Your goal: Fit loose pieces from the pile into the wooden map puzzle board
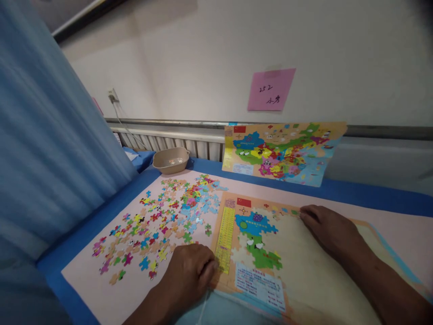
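The puzzle board (304, 271) runs off the bottom edge; its printed labels are too small to read.

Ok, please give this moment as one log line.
left hand: on orange puzzle board edge | right hand: on board top | loose coloured pieces: left

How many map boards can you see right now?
2. One puzzle board lies flat on the table under the left hand and right hand, partly filled. One finished map leans against the wall behind it.
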Tool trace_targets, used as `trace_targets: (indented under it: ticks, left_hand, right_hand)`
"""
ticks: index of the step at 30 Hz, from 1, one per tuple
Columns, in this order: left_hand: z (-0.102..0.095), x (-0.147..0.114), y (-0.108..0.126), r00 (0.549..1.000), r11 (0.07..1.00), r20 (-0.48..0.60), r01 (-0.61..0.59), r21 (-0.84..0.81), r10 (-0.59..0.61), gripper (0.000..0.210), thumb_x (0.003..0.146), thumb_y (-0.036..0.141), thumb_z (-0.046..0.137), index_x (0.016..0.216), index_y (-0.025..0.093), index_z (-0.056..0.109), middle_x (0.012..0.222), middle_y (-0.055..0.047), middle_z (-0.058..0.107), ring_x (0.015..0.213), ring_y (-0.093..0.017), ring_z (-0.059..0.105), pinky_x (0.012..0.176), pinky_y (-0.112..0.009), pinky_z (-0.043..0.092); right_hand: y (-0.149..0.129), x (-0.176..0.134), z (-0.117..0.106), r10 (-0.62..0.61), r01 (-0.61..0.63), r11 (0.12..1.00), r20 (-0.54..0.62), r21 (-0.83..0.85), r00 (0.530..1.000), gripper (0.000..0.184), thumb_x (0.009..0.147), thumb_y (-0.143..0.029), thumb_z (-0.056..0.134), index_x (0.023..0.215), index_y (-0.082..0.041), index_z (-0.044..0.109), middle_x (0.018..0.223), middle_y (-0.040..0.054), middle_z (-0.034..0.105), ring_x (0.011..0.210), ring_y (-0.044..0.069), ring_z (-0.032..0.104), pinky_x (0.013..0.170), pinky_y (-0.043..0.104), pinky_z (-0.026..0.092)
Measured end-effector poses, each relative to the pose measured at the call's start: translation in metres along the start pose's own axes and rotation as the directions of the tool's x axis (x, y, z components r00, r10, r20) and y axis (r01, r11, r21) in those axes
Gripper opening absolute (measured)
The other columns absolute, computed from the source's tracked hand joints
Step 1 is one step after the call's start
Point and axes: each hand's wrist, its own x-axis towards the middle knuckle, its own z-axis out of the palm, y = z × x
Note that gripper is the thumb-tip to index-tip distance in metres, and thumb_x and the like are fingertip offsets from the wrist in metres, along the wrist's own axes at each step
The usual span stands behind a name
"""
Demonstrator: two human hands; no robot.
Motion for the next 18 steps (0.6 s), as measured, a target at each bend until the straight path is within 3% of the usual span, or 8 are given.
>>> trace_targets:
  ticks: [14,18]
  left_hand:
    - [0.002,0.006,0.004,0.99,0.998,-0.123,-0.061,0.033,0.065,0.03,0.098,0.019,0.051,0.069,0.021,0.058,0.062,0.0,0.063,0.057,-0.014,0.058,0.056,-0.028,0.035]
    - [-0.023,0.005,0.013,0.969,0.996,-0.23,-0.09,-0.006,0.086,0.031,0.103,0.022,0.051,0.074,0.021,0.062,0.061,0.001,0.063,0.056,-0.013,0.059,0.055,-0.027,0.037]
  right_hand:
    - [-0.003,0.003,0.0,0.058,-0.057,0.998,0.028,-0.02,0.998,0.065,0.092,-0.054,0.023,0.115,-0.015,0.069,0.124,0.0177,0.072,0.114,0.036,0.067,0.092,0.046,0.05]
    - [-0.003,0.003,-0.002,0.068,-0.068,0.998,0.037,0.0,0.997,0.066,0.087,-0.056,0.024,0.111,-0.016,0.07,0.122,0.0175,0.073,0.112,0.038,0.067,0.092,0.048,0.052]
